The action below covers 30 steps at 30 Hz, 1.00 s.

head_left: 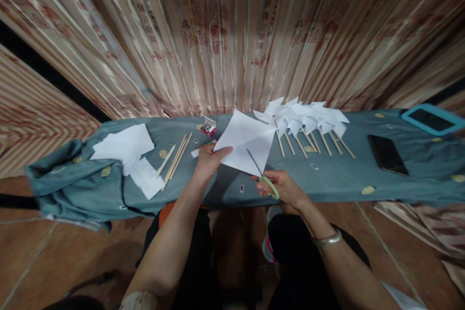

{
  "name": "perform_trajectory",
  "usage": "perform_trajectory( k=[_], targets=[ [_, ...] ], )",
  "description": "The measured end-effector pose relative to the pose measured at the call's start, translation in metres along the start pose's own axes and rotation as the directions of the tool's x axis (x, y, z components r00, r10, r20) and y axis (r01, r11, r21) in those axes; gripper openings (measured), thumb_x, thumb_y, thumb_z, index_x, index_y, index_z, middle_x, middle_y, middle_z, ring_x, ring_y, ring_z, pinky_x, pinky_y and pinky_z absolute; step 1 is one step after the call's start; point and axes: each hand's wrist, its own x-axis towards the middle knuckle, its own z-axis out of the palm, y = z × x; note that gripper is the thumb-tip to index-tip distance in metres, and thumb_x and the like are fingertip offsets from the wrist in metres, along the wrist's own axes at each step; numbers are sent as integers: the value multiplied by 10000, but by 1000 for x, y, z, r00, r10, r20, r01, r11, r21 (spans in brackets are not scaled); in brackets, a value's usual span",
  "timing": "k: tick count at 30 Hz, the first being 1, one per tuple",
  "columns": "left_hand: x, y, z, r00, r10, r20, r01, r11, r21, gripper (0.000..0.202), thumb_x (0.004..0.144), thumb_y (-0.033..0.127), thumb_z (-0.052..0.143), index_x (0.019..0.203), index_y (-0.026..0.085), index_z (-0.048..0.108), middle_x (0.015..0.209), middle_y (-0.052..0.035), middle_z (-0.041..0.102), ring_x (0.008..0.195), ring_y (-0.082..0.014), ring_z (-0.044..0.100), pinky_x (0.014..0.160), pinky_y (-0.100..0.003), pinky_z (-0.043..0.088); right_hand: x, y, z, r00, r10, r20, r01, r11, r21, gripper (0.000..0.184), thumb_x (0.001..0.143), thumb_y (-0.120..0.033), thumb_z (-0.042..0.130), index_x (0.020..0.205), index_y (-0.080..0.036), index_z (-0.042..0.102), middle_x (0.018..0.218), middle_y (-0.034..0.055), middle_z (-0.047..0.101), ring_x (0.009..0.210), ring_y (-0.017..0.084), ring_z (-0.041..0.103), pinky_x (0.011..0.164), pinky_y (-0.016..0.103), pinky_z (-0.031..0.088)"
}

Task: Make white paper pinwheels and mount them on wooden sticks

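Observation:
A white square sheet of paper [241,138] is pinched at its left side by my left hand [210,159], thumb on top. My right hand [281,186] grips green-handled scissors [269,185] at the sheet's near corner. One dark blade lies over the paper and points toward its middle; the other blade is hidden, apparently beneath. Just behind and right of the sheet, several paper pinwheels [301,115] on wooden sticks lie in an overlapping row. A small red-and-white box [209,127] stands open beyond my left hand.
Loose white paper [125,143] and a marked sheet [147,178] lie at the left, beside wooden sticks [178,161] and a white pencil-like stick [166,160]. A black phone [388,155] and a blue-framed tablet [434,119] rest at the right. Behind the cloth-covered table [341,181] hangs a patterned curtain [232,34].

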Motion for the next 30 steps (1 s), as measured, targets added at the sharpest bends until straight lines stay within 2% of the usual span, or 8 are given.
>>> perform_trajectory(
  k=[17,30],
  targets=[
    [-6,5,3,999,-34,22,35,999,-36,319,419,317,846,635,116,723,553,-19,657,485,-132,541,506,-253,409,-2,-6,3,1000,8,-7,-8,1000,1,538,456,-574,853,731,-142,688,513,-33,604,462,69,502,461,212,389],
    [-4,3,3,1000,-15,8,15,999,-37,280,437,303,838,619,125,721,537,-9,653,471,-126,542,493,-246,409,1,-1,3,999,-29,-30,29,999,31,490,468,-532,864,735,-149,715,501,-41,595,441,73,509,449,220,421]
  ],
)
